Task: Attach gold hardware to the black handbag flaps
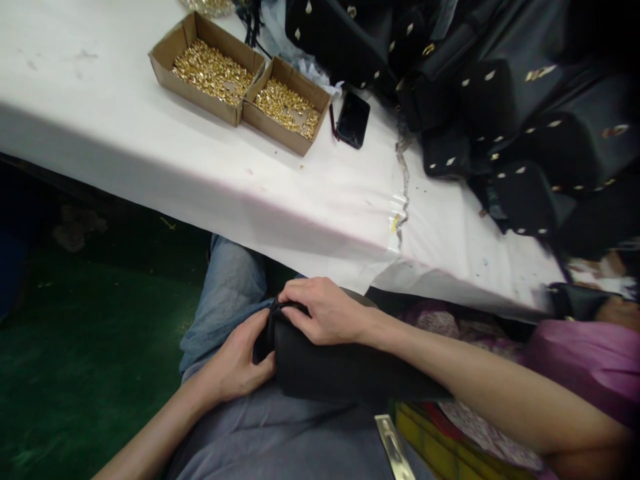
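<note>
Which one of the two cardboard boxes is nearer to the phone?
The right-hand box, the smaller-looking one; the left-hand box lies beyond it, farther from the phone.

The person over there sits up against the near side of the desk [100, 80], a bag [350, 373] across the lap, the left hand [245, 360] at its left end and the right hand [320, 313] on top of it. Ahead on the desk two boxes stand end to end, the left-hand box [195, 100] farther back than the right-hand box [275, 133], small fittings [213, 70] in both. A phone [354, 120] lies just right of them; farther right comes a heap of bags [485, 100]. Beyond the person's right arm there's a co-worker's sleeve [585, 360].
</note>
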